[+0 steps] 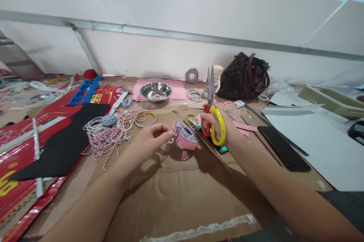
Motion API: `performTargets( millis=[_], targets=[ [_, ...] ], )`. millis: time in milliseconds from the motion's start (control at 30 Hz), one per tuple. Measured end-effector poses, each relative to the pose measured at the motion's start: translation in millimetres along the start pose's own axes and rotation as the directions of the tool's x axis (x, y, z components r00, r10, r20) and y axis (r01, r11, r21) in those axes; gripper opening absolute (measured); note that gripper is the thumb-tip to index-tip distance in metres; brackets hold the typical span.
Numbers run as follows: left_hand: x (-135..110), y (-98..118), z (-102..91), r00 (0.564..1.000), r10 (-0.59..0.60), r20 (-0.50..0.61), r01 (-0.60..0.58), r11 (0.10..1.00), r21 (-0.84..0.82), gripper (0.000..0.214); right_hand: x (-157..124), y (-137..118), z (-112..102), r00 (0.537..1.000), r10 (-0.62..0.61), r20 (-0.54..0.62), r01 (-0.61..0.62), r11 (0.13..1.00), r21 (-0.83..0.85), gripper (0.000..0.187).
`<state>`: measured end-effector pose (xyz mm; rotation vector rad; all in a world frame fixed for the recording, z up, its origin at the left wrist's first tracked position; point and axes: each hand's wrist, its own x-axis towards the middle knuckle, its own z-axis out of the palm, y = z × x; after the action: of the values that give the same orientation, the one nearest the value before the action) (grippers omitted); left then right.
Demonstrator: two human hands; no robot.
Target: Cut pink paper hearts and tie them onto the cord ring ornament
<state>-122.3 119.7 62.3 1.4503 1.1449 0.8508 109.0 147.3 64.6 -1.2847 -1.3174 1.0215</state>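
Between my hands is a small ring-shaped craft piece point(186, 135), wound with blue, white and red cord on top and fringed with pink paper below. My left hand point(159, 136) pinches its left edge, where a bit of white cord shows at the fingertips. In my right hand point(214, 124) is a pair of scissors point(211, 90) with one red and one yellow handle. Their blades point up and stand slightly apart, clear of the craft piece. A small pink scrap point(184, 155) lies on the cardboard point(182, 196) just below the piece.
Tangled cord point(108, 132) and a tape roll point(145, 118) lie to the left. Behind are a steel bowl point(156, 92) on pink paper, a similar cord ring point(191, 75) and a brown handbag point(241, 77). A phone point(284, 147) and white sheets point(321, 139) lie right.
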Motion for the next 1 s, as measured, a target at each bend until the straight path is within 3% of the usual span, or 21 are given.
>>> performTargets(
  millis=[133, 267, 333, 500, 767, 900, 1000],
  targets=[
    [-0.5, -0.6, -2.0, 1.000, -0.007, -0.005, 0.007, 1.000, -0.020, 0.028, -15.4, -15.1, -7.6, 0.996, 0.028, 0.082, -0.021, 0.996, -0.084, 0.034],
    [-2.0, -4.3, -4.6, 1.000, 0.029, 0.011, -0.028, 0.998, -0.060, 0.022, -33.2, -27.9, 0.5, 0.953, -0.082, 0.292, 0.137, 0.975, -0.173, 0.039],
    [-3.9, -5.3, -6.0, 0.999, 0.048, 0.016, -0.046, 0.994, -0.100, 0.021, -38.5, -31.7, 7.4, 0.933, -0.132, 0.336, 0.214, 0.951, -0.221, 0.035],
    [-9.2, -5.4, -6.4, 0.997, 0.065, 0.037, -0.054, 0.970, -0.238, 0.022, -41.7, -34.7, 19.7, 0.904, -0.233, 0.360, 0.325, 0.919, -0.223, 0.027],
    [-4.6, -7.6, -4.1, 0.998, 0.041, 0.054, -0.025, 0.960, -0.279, 0.022, -43.2, -18.6, 25.5, 0.877, -0.335, 0.345, 0.441, 0.845, -0.300, 0.040],
    [-4.9, -4.6, -5.2, 0.998, 0.051, 0.048, -0.039, 0.972, -0.231, 0.021, -44.0, -15.6, 22.3, 0.871, -0.355, 0.338, 0.450, 0.854, -0.262, 0.036],
    [-4.7, -3.7, -6.3, 0.995, 0.087, 0.053, -0.073, 0.973, -0.221, 0.018, -39.6, -15.9, 15.6, 0.906, -0.307, 0.290, 0.387, 0.878, -0.280, 0.034]
  ],
)
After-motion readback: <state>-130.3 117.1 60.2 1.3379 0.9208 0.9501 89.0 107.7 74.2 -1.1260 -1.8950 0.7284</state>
